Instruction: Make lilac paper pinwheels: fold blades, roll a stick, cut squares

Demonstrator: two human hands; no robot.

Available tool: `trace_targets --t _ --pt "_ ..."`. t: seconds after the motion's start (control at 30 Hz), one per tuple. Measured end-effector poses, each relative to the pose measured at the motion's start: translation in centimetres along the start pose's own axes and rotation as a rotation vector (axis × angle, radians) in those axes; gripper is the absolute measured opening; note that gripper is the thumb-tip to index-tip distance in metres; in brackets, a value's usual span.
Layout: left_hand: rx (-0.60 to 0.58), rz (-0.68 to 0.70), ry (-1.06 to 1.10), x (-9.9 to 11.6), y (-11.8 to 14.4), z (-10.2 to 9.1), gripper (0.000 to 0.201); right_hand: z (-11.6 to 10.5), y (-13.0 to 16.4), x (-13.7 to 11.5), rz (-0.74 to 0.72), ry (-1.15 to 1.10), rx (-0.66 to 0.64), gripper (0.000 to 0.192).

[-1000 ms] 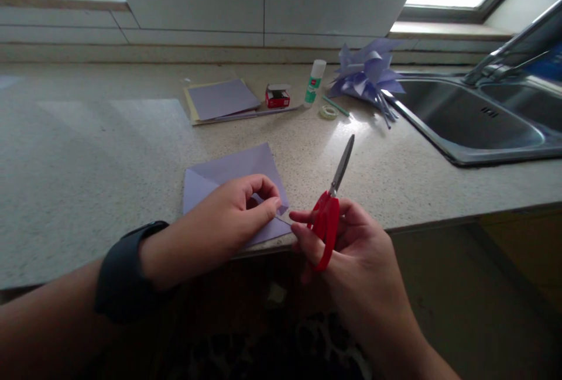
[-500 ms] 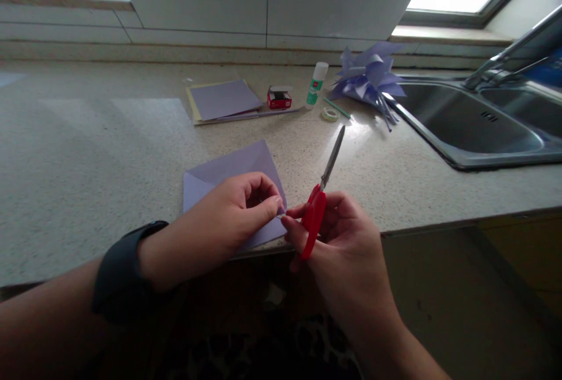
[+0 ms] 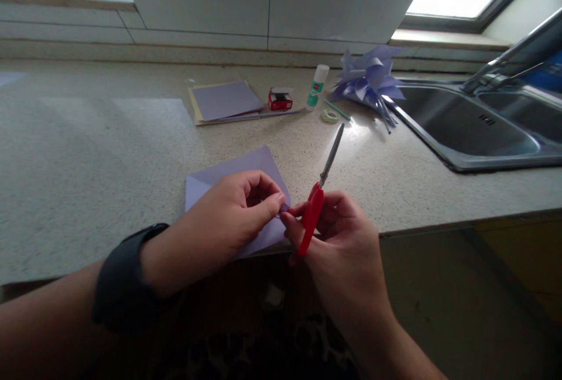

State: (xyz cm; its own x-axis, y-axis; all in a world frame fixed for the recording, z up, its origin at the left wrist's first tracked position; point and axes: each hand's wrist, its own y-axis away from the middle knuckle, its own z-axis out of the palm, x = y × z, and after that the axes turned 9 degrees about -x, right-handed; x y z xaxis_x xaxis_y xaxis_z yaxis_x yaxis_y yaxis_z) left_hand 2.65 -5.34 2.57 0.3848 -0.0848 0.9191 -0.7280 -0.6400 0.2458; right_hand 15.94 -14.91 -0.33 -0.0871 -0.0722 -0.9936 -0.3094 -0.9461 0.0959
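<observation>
My right hand (image 3: pixel 340 239) has red-handled scissors (image 3: pixel 313 216) hooked in it, blades pointing up and away from me. Its thumb and index fingertips also meet at a small bit of purple paper, pinched from the other side by my left hand (image 3: pixel 246 210). Whether this bit is the corner of the sheet below or a separate piece, I cannot tell. Under my left hand a creased light purple paper sheet (image 3: pixel 246 163) lies at the counter's front edge, partly covered by the hand.
Behind lie a stack of purple paper (image 3: pixel 226 101), a small red box (image 3: pixel 280 99), a glue stick (image 3: pixel 318 85), a tape roll (image 3: pixel 330 116) and a green stick (image 3: pixel 337 109). Purple paper flowers (image 3: pixel 371 78) lie beside the steel sink (image 3: pixel 465 160) on the speckled counter (image 3: pixel 109 151).
The purple bit between my fingertips shows more clearly now. Both hands and the scissors stay almost in place, and the view has shifted slightly.
</observation>
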Motion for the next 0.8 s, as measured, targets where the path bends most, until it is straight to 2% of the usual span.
trace_targets --t 0.4,0.57,0.8 --pt "0.0 0.001 0.001 0.1 0.2 0.1 0.019 -0.3 -0.1 -0.2 -0.01 0.014 -0.004 0.026" --pt "-0.013 -0.024 0.049 0.3 0.3 0.1 0.019 -1.1 0.0 -0.6 0.07 -0.103 -0.057 0.029" --pt "-0.036 -0.03 0.08 0.3 0.2 0.0 0.02 -1.9 0.0 -1.3 0.09 -0.074 -0.062 0.029"
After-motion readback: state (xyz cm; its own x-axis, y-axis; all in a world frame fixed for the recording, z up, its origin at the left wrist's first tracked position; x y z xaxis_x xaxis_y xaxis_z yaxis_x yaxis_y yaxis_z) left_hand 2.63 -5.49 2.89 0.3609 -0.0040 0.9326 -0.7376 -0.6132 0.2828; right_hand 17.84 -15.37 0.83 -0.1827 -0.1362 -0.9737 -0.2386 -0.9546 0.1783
